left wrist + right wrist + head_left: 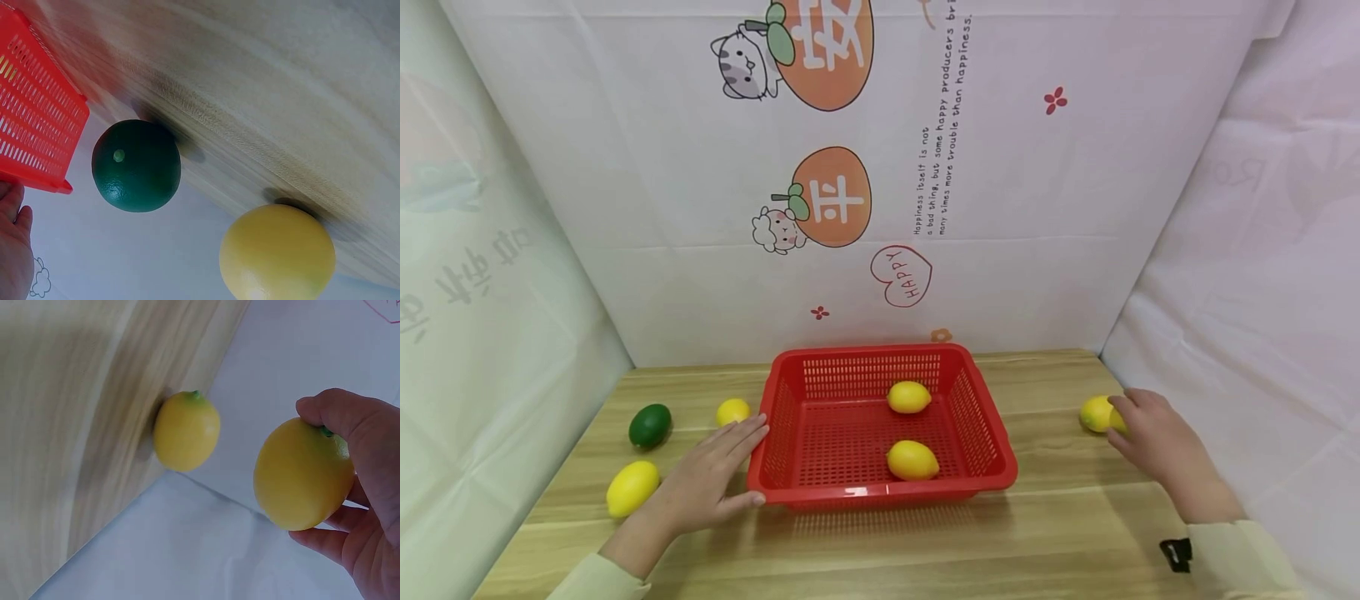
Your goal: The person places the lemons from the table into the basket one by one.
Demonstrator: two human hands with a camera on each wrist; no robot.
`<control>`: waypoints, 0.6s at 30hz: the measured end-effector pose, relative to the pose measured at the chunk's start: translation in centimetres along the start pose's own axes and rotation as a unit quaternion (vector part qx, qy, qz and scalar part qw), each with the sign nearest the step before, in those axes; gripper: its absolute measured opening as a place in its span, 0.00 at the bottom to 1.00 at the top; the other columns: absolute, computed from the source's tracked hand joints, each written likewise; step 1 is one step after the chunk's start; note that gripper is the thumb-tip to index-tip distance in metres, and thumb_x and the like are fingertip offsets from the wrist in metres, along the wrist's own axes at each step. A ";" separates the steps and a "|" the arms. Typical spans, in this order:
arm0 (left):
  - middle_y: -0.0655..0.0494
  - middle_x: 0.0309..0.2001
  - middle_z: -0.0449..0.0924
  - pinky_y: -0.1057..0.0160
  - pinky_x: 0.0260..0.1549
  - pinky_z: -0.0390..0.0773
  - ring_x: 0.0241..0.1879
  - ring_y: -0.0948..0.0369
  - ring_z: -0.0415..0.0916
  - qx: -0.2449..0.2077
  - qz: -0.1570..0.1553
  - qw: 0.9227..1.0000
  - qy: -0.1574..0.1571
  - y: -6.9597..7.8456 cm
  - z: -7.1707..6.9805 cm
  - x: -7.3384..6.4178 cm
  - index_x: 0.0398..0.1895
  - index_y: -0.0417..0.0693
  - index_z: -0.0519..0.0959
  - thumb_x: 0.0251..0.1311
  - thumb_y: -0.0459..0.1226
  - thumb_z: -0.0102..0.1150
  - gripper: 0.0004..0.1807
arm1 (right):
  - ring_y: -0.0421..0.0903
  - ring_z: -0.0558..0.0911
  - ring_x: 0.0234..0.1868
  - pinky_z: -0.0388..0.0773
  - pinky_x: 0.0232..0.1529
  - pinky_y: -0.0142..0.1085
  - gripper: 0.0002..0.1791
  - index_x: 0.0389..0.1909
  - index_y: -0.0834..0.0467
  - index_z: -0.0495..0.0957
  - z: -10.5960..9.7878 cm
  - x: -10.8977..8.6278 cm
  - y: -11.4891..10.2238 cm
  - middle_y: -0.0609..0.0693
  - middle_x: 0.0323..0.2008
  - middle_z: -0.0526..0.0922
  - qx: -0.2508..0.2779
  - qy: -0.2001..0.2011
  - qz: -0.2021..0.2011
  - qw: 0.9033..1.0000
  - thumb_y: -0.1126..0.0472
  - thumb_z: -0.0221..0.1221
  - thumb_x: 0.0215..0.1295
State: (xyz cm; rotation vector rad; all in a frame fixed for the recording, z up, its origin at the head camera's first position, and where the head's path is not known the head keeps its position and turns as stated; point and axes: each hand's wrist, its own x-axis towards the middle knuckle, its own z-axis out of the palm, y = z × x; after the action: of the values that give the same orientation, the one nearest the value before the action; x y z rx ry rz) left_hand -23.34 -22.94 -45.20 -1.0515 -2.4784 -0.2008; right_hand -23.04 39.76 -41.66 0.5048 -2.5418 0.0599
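Note:
My left hand (707,475) rests on the left rim of a red plastic basket (880,492), its fingers extended along the edge and the thumb at the front corner. Two lemons lie inside, one toward the back (909,397) and one near the front (913,461). Over at the right, my right hand (1161,437) grips a lemon (303,475) between thumb and fingers, as the right wrist view shows. Just beyond it another lemon (186,431) lies on the table. From above, the hand partly hides the gripped lemon.
Left of the basket lie a dark green lime (650,426), a lemon (633,489) beside my left forearm, and another lemon (732,412) partly behind my left fingers. Printed white cloth (1000,208) walls the wooden table (1060,533) at back and sides.

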 end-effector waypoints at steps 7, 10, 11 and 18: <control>0.46 0.70 0.63 0.46 0.60 0.69 0.67 0.47 0.63 -0.006 -0.005 1.000 -0.002 0.0 0.0 0.0 0.68 0.37 0.66 0.56 0.63 0.59 0.47 | 0.69 0.75 0.42 0.75 0.42 0.60 0.29 0.41 0.73 0.76 -0.1 1.3 -1.2 0.72 0.40 0.76 -0.004 0.058 -0.061 0.996 0.68 0.75 0.34; 0.45 0.70 0.63 0.45 0.60 0.69 0.67 0.47 0.63 -0.008 -0.006 1.000 -0.003 0.1 0.0 0.0 0.68 0.37 0.66 0.56 0.63 0.59 0.47 | 0.70 0.75 0.43 0.75 0.43 0.60 0.29 0.41 0.72 0.76 -0.3 1.7 -1.7 0.73 0.41 0.76 -0.006 0.052 -0.057 0.997 0.68 0.75 0.34; 0.45 0.70 0.63 0.45 0.60 0.69 0.67 0.47 0.63 -0.008 -0.006 1.000 -0.003 0.1 0.0 0.0 0.68 0.37 0.66 0.56 0.62 0.59 0.47 | 0.70 0.75 0.44 0.75 0.43 0.60 0.29 0.41 0.72 0.76 -0.3 1.7 -1.8 0.73 0.41 0.76 -0.007 0.050 -0.057 0.997 0.68 0.75 0.34; 0.45 0.70 0.62 0.45 0.60 0.69 0.67 0.47 0.62 -0.013 -0.005 1.000 -0.004 0.0 0.0 0.0 0.68 0.37 0.66 0.57 0.62 0.59 0.47 | 0.70 0.75 0.43 0.75 0.43 0.59 0.27 0.40 0.72 0.76 0.0 2.5 -2.3 0.71 0.40 0.76 0.000 0.086 -0.096 0.992 0.68 0.71 0.33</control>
State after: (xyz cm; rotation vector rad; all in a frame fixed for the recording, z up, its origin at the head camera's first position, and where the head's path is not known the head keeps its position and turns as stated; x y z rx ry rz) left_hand -23.34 -22.91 -45.17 -1.0525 -2.4946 -0.2331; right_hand -24.12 36.79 -40.47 0.7095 -2.3154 0.0303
